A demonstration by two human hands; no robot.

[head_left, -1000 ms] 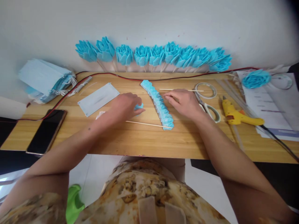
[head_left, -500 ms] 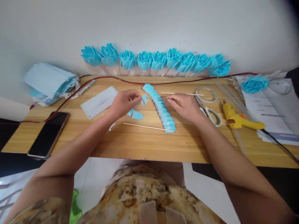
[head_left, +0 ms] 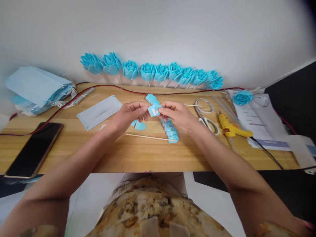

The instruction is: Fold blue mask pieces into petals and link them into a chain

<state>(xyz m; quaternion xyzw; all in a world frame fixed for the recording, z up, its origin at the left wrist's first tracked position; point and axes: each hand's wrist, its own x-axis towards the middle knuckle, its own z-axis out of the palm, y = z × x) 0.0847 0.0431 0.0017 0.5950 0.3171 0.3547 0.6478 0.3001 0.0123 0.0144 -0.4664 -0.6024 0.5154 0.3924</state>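
Observation:
Between my two hands is a small light-blue petal piece [head_left: 154, 111] with a whitish patch on its face. My left hand [head_left: 132, 114] pinches its left side, and my right hand [head_left: 174, 113] pinches its right side. Under and behind them lies a long row of overlapping blue petals [head_left: 171, 132], its middle partly covered by my right hand. Loose blue petal pieces [head_left: 139, 125] rest on the table below my left fingers. A thin wooden stick [head_left: 145, 136] lies in front, its right end on the petal row.
Blue flowers on sticks [head_left: 148, 72] lean along the wall. At right are scissors [head_left: 209, 125], a tape roll [head_left: 206, 104], a yellow glue gun [head_left: 230, 127] and papers [head_left: 256, 125]. At left are a flat mask [head_left: 100, 112], a mask stack [head_left: 39, 89] and a phone [head_left: 34, 149].
My right hand has moved left to meet my left hand and now grips the petal piece too. The piece is held up over the petal row. The view has shifted slightly.

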